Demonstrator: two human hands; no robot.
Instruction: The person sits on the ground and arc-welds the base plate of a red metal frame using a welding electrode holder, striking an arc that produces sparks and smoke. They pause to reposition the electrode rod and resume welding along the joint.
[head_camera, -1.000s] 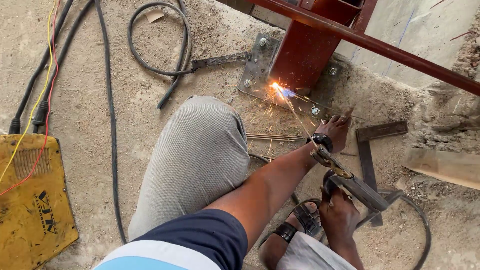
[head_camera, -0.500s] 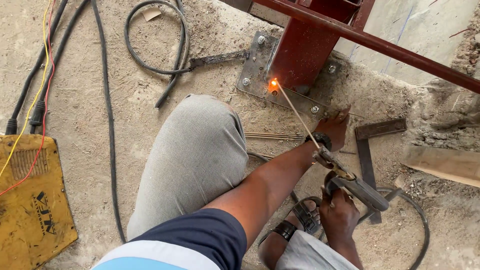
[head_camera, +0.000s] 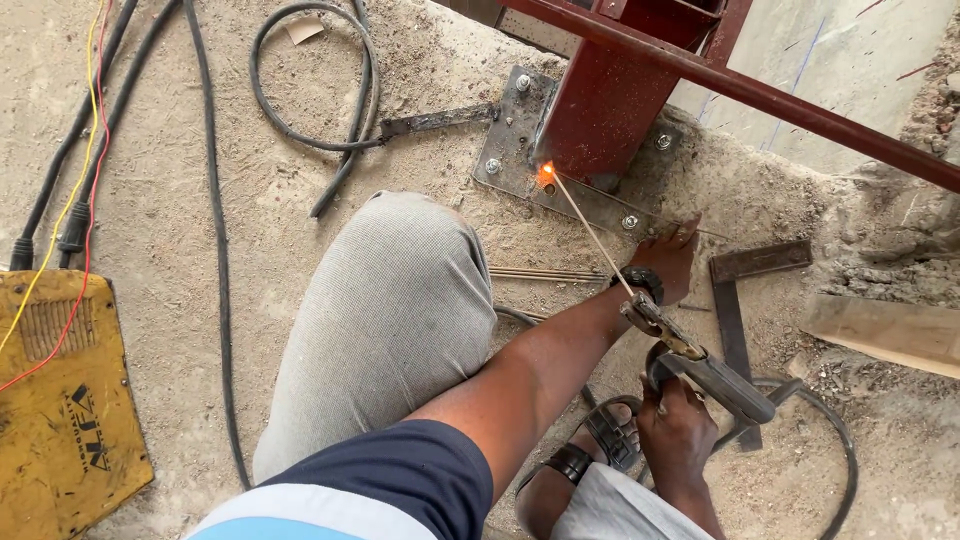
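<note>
My right hand grips a welding electrode holder at the lower right. A thin welding rod runs from it up-left, and its tip glows orange where the red steel column meets the bolted steel base plate. My left arm reaches across from the blue sleeve. My left hand, a dark band at its wrist, rests fingers-down on the floor beside the plate edge, under the rod, with nothing in it. My grey-trousered knee is bent in the middle.
A yellow welding machine sits at the lower left with black, yellow and red cables running up the sandy floor. An earth clamp bar touches the plate. Spare rods, a steel square and a wooden plank lie at the right.
A second ago the rod tip threw bright sparks at the column's foot. The tip has since shifted slightly left, and only a small orange glow shows. Both hands stay in place.
</note>
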